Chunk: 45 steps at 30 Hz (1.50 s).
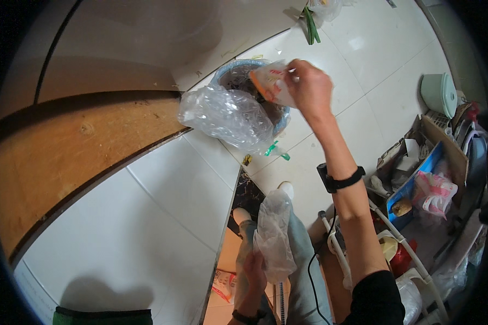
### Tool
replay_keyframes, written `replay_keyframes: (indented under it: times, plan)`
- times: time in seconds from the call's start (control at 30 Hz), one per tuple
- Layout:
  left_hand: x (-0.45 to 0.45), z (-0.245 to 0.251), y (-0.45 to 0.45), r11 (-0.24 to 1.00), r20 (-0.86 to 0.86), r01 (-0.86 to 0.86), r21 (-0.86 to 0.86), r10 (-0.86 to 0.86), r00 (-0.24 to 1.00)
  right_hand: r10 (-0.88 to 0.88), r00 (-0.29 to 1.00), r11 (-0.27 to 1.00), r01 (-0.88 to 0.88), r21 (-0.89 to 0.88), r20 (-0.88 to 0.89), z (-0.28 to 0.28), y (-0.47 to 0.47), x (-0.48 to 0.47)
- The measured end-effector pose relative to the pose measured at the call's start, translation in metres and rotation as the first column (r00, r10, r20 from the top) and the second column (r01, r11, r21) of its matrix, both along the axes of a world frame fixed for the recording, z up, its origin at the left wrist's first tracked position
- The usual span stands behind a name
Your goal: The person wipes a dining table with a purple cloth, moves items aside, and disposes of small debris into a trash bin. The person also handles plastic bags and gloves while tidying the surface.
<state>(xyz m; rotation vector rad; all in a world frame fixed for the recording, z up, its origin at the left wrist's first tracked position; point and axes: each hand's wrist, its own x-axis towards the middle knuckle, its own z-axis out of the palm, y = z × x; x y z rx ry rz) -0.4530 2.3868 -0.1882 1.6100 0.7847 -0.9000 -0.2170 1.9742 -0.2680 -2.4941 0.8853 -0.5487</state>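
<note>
My right hand [310, 90] reaches forward and pinches the edge of a printed plastic packet [270, 84] with an orange border. The packet hangs over the opening of a round bin [283, 126] with a blue rim. Across the near left side of that bin lies a large crumpled clear plastic bag [227, 115], with green ends [277, 150] toward me. Low in front of my legs, my left hand [255, 268] grips a translucent plastic bag [275, 235] by its side. The bin's inside is dark and partly covered.
A white tiled ledge [162, 195] and brown wooden board [89, 130] run along the left. Green leaves [311, 26] lie on the tiled floor [374, 81]. To the right stand a pale green bin [439, 94], a cluttered cardboard box [451, 148] and a white rack [406, 243]. A black cable [314, 264] hangs beside my leg.
</note>
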Motion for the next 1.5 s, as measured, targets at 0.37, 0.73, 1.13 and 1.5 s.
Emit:
replay_keyframes:
  times: [0.37,0.73,1.13,1.5]
  plan:
    - [0.003,0.005,-0.006,0.996,0.012,-0.070,-0.053,0.071,0.997,-0.018,0.982,0.768,-0.106,0.632,0.187,0.072,0.023,-0.080]
    - [0.008,0.002,0.000,0.994,-0.031,-0.109,-0.030,0.108,0.994,0.156,0.983,0.981,-0.143,-0.132,0.098,-0.024,0.033,-0.030]
    - [0.019,0.002,0.008,0.994,-0.104,-0.092,0.059,0.098,0.990,0.363,0.891,0.932,-0.346,0.109,-0.271,-0.176,0.071,0.029]
    - [0.042,0.036,-0.005,0.774,-0.161,0.623,0.115,-0.604,0.781,0.341,0.843,0.887,-0.141,0.439,-0.416,-0.138,0.046,0.028]
